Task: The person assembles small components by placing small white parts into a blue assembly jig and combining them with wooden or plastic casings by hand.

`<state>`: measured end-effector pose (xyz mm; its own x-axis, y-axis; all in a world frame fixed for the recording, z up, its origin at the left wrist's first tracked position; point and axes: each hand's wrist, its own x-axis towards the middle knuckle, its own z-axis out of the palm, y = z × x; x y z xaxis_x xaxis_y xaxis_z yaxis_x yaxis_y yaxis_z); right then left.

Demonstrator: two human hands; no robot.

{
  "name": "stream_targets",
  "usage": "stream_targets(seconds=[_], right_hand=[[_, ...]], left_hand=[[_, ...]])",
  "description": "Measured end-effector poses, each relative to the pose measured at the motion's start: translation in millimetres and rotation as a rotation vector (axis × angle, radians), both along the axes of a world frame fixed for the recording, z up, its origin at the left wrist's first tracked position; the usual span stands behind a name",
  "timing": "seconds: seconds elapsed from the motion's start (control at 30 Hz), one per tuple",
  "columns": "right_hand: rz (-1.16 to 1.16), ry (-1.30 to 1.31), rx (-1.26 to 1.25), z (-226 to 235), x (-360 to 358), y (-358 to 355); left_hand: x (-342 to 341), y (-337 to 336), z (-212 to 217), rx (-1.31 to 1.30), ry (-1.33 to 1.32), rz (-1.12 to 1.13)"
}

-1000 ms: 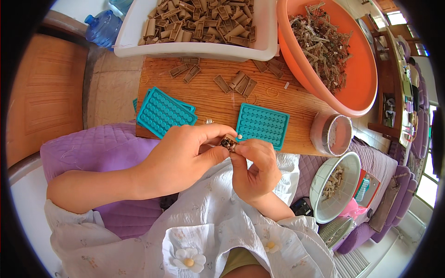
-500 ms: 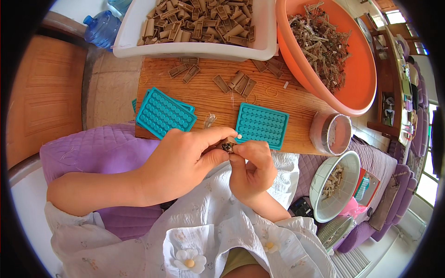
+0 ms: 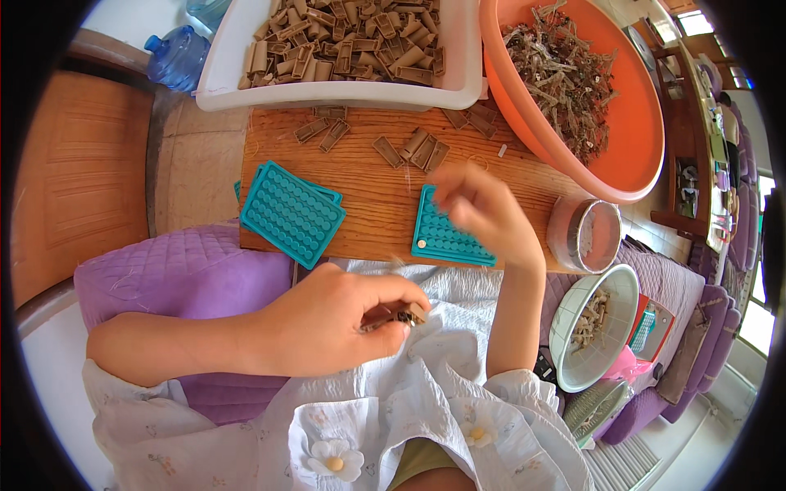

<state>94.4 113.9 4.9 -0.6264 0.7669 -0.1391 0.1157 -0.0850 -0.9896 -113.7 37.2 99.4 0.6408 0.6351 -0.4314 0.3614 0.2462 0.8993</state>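
My left hand (image 3: 348,315) is closed around a small brown plastic casing (image 3: 417,314) above my lap. Dark parts show inside the casing, and the rest is hidden by the fingers. Raised over a teal tray with round hollows (image 3: 434,237), my right hand (image 3: 491,217) is somewhat blurred, its thumb and forefinger apart with nothing visible between them. Its fingertips are nearest several loose brown casings (image 3: 423,150) on the wooden table (image 3: 368,188). A small white round piece (image 3: 422,243) sits at the tray's near left corner.
More teal trays (image 3: 293,214) lie stacked at left. Behind stand a white bin (image 3: 344,94) of brown casings and an orange basin (image 3: 634,123) of thin wired parts. A clear round tub (image 3: 583,236) sits at the table's right edge, beside a pale green basin (image 3: 626,327) holding small pieces.
My right hand has let go of the brown casing and moved up and right, over the teal tray. My left hand has lowered slightly, still holding the casing.
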Motion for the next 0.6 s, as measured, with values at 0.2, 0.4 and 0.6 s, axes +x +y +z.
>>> stream_targets(seconds=[0.2, 0.4, 0.6], right_hand=[[-0.186, -0.720, 0.546, -45.6, -25.7, 13.7], [-0.278, -0.785, 0.479, -50.8, -30.8, 16.3], [-0.357, -0.883, 0.456, -53.9, -35.0, 18.7]], left_hand=[[-0.2, 2.8, -2.2, -0.201, -0.084, 0.216], [-3.6, 1.6, -10.4, -0.156, -0.211, 0.365], [-2.7, 3.7, -6.4, -0.256, -0.270, 0.530]])
